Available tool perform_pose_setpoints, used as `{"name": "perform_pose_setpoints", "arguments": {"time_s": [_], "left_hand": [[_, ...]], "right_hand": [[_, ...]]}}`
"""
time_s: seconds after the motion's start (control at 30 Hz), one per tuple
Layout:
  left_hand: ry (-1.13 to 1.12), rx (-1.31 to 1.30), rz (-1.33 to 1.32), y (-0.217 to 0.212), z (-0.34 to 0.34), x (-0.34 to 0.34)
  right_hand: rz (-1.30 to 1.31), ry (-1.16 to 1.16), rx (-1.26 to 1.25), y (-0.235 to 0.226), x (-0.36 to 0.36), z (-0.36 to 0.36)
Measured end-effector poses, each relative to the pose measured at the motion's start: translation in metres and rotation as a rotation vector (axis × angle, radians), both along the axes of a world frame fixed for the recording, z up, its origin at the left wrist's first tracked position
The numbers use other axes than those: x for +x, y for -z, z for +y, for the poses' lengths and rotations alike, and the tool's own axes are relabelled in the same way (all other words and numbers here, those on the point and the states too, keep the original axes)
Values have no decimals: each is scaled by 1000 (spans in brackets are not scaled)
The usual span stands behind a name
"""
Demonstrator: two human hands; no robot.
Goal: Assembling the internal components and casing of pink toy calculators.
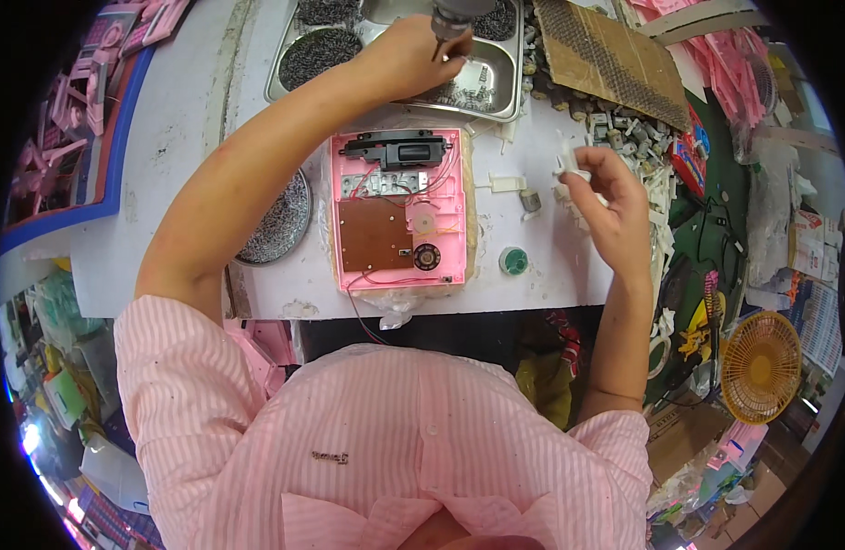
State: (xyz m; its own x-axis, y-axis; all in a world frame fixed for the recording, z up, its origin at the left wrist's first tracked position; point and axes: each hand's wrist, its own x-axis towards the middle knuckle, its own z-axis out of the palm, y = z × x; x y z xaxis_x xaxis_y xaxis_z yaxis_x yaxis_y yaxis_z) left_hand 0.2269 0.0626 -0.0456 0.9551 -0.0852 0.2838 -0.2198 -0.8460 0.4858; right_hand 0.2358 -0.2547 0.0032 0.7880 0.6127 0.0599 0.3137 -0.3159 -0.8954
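My left hand (408, 60) reaches over the steel compartment tray (509, 108), its fingers curled together above the compartment of small screws. A power screwdriver (454, 20) hangs point down in front of those fingers and partly hides them; what they pinch cannot be made out. At the right, my right hand (615, 206) pinches a small white plastic part (567, 163) between thumb and fingers. Between my arms lies an open pink plastic housing (454, 188). Inside it are a black module (404, 151), a brown board (372, 236), a round black speaker-like part (427, 257) and thin wires.
A round metal dish of screws (289, 220) sits left of the housing. Right of it are a green-topped small container (513, 261), a white plastic piece (507, 184) and a small motor (530, 202). Cardboard (615, 60) and piled motors lie far right. A yellow fan (762, 367) stands beyond.
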Motion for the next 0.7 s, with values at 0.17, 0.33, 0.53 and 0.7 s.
{"name": "perform_pose_setpoints", "arguments": {"time_s": [0.17,0.33,0.53,0.7], "left_hand": [[-31,-143,-68,-35,2,-49],[12,-138,-201,-42,1,-85],[-20,-189,-187,-44,5,-93],[1,-283,-166,-41,8,-84]], "right_hand": [[-36,-57,135,14,-8,71],[47,-50,292,12,3,131],[440,-181,427,13,12,142],[622,-132,447,11,16,148]]}}
